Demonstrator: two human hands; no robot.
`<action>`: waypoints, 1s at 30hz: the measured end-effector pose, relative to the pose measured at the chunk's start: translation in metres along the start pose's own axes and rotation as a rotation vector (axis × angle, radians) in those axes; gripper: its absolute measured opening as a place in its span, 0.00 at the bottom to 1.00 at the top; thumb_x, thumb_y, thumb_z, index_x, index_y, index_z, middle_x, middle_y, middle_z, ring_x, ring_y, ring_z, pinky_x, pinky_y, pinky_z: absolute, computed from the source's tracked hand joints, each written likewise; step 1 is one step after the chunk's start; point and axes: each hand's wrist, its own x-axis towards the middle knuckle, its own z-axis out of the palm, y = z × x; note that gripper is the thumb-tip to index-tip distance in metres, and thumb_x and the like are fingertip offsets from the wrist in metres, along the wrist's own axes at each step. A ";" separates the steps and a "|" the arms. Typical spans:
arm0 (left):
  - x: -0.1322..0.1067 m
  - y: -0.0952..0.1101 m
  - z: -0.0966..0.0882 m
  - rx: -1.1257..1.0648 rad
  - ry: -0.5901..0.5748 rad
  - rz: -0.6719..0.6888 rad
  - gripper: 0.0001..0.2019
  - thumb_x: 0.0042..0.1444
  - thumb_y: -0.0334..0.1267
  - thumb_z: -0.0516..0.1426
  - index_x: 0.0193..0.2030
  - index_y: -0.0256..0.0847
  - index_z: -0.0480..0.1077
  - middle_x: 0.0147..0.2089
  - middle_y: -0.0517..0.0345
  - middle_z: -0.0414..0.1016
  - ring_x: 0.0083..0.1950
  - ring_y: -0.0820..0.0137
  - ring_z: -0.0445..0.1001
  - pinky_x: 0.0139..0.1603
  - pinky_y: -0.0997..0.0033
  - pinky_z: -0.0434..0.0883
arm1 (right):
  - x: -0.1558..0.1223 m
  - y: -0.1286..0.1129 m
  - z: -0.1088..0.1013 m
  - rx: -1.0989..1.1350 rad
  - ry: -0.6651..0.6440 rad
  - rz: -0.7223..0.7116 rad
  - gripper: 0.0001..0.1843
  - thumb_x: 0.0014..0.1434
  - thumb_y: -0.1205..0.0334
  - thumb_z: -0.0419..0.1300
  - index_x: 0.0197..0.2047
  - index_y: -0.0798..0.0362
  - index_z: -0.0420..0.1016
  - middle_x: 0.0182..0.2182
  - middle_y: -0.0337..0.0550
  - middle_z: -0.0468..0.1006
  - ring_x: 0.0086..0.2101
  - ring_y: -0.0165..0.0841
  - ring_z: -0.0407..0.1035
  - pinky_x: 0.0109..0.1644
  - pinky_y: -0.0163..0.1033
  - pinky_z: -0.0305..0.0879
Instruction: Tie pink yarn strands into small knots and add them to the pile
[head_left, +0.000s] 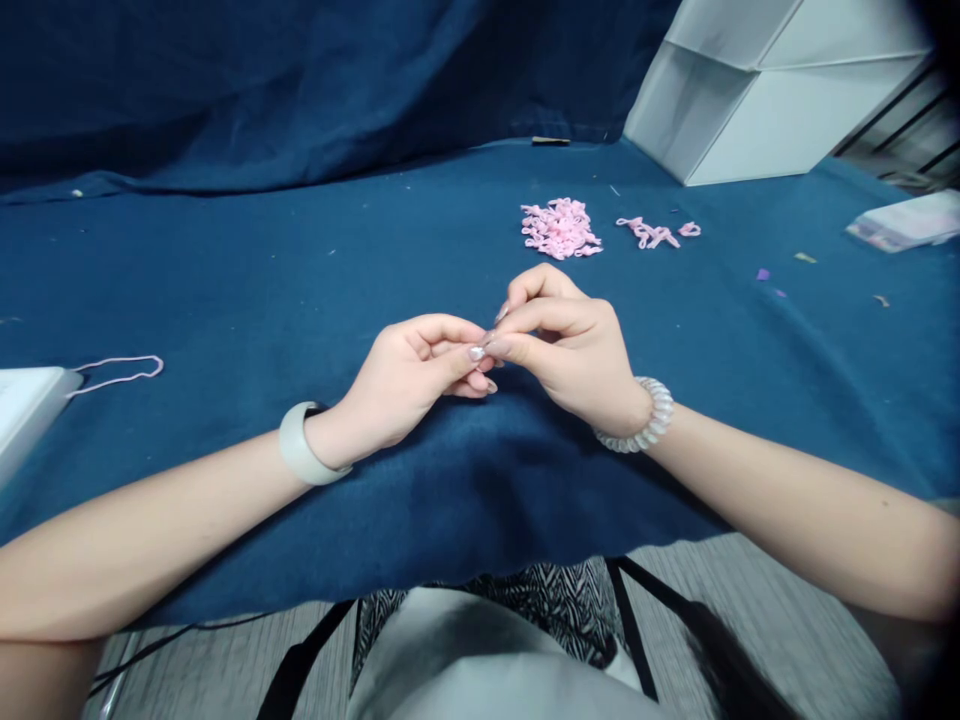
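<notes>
I see the left hand (405, 378) and right hand (574, 345) pinched together over the cloth-covered bench (300, 270); I cannot tell whether they clamp anything. The pile of pink loops (561, 230) lies beyond them, beside a smaller pink cluster (655, 237).

Single head cam, view fwd & down, fairly nr, over blue tablecloth (247, 275)

Your left hand (412, 375) and right hand (583, 345) meet over the cloth (247, 270) before you. Beyond your right hand lies a heap of loops (561, 229), with a few loose loops (652, 237) just to its right. A bin stack (724, 130) stands at the back right, a packet (906, 222) nearer you and farther right. At far left, a cord (159, 366) reaches rightward from a box (30, 400).
</notes>
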 end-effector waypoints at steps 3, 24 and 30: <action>0.000 0.003 0.000 0.076 -0.012 0.011 0.09 0.52 0.37 0.63 0.37 0.33 0.72 0.30 0.58 0.77 0.29 0.76 0.77 0.35 0.78 0.77 | 0.001 0.000 -0.001 0.004 -0.014 -0.015 0.05 0.53 0.66 0.66 0.25 0.53 0.79 0.30 0.40 0.68 0.35 0.27 0.65 0.41 0.35 0.65; 0.005 0.001 -0.002 0.128 -0.165 -0.133 0.08 0.48 0.31 0.65 0.29 0.32 0.70 0.26 0.56 0.77 0.28 0.73 0.78 0.34 0.77 0.76 | 0.004 0.000 -0.001 0.218 -0.284 0.358 0.29 0.49 0.59 0.69 0.53 0.55 0.69 0.45 0.46 0.72 0.38 0.28 0.69 0.42 0.36 0.69; 0.002 0.003 -0.004 -0.080 -0.185 -0.083 0.12 0.49 0.34 0.66 0.30 0.34 0.66 0.27 0.60 0.76 0.25 0.77 0.75 0.32 0.76 0.76 | 0.012 0.005 -0.013 0.240 -0.287 0.391 0.19 0.61 0.49 0.57 0.42 0.59 0.69 0.35 0.44 0.72 0.34 0.26 0.68 0.39 0.32 0.68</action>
